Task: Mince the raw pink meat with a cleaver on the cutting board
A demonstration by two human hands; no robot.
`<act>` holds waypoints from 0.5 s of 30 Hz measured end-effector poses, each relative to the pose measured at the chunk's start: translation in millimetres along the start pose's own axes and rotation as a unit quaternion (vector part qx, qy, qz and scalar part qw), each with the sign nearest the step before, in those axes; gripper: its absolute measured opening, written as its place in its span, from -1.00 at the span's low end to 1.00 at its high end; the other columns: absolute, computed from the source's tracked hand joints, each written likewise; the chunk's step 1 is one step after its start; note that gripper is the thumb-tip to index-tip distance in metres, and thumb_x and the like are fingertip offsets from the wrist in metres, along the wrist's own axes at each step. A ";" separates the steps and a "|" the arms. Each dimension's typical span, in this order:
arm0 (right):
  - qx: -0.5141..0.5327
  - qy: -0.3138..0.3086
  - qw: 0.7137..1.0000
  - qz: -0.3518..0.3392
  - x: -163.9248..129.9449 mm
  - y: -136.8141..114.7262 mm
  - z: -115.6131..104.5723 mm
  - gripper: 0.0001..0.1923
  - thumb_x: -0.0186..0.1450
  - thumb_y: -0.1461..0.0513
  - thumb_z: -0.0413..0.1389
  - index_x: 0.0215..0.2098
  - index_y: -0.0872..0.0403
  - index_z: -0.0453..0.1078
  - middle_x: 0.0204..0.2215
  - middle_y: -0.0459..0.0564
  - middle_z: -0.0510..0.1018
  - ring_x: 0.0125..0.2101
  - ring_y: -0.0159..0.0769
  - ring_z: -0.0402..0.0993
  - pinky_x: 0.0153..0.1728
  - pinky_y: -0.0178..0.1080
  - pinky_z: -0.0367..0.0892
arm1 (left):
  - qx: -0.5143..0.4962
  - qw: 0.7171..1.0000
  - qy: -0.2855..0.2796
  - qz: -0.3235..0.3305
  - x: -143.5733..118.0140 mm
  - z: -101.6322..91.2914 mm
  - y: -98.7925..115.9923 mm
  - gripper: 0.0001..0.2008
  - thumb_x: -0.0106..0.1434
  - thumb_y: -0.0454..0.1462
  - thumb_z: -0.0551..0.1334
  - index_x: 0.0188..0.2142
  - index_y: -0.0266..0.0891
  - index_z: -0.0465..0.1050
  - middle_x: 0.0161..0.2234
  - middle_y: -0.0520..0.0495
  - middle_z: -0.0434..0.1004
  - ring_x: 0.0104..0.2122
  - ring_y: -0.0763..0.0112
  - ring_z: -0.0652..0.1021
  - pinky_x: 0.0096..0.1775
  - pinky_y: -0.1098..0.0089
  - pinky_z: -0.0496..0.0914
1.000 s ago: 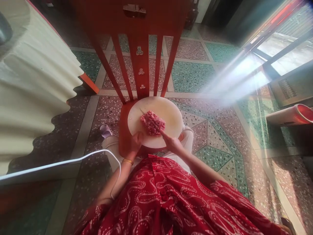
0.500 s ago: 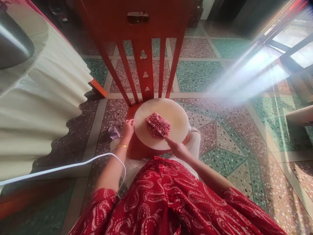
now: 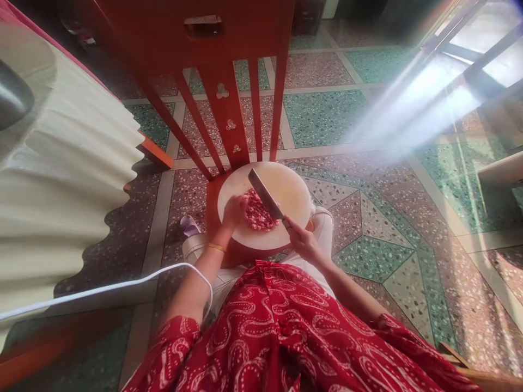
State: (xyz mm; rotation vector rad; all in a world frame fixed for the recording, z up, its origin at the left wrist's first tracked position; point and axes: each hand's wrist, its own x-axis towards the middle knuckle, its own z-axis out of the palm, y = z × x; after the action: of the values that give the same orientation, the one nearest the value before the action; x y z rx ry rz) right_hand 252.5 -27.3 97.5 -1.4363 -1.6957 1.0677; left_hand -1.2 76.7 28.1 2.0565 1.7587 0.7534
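My right hand grip closed round cleaver handle; blade heavy, stiff. My left hand loosely curled, touching minced meat: soft, sticky, scoop from edges.

One knife, one heap of minced meat, one round cutting board, one red chair, two hands.

A red wooden chair carries the round chopping board.
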 end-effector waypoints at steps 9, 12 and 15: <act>-0.023 0.042 0.996 -0.071 11.9 -25.1 -16.7 -0.55 0.35 0.19 -0.08 0.20 0.00 0.22 -0.01 -0.03 0.49 -0.05 -0.25 0.44 -0.02 -0.20 0.37 | 0.053 0.996 -0.013 0.064 -42.2 -5.2 22.1 -0.78 0.23 -0.28 0.08 -0.17 -0.21 0.43 -0.29 -0.20 0.42 -0.20 0.17 0.41 -0.07 0.20 0.25; -0.055 0.053 0.987 -0.140 20.7 -42.5 -15.6 -0.54 0.35 0.20 -0.09 0.21 0.00 0.21 0.02 -0.02 0.47 -0.03 -0.24 0.43 0.00 -0.22 0.35 | -0.009 0.998 0.063 0.009 -52.2 -7.4 11.6 -0.80 0.26 -0.26 0.05 -0.21 -0.21 0.41 -0.26 -0.17 0.45 -0.19 0.25 0.44 -0.06 0.24 0.29; -0.108 0.034 0.982 -0.153 25.0 -39.1 -0.1 -0.54 0.35 0.20 -0.09 0.21 0.01 0.21 0.00 0.00 0.48 -0.02 -0.21 0.43 0.01 -0.19 0.33 | -0.080 0.988 0.108 -0.070 -68.2 3.8 1.7 -0.80 0.28 -0.23 0.04 -0.26 -0.23 0.40 -0.30 -0.15 0.48 -0.26 0.32 0.48 -0.14 0.31 0.36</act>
State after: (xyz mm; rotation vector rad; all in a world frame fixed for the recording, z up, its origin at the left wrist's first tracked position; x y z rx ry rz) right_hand 230.9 -5.1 132.0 -1.2700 -1.9522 0.6771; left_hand -4.3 9.9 13.9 1.7819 1.8651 1.0715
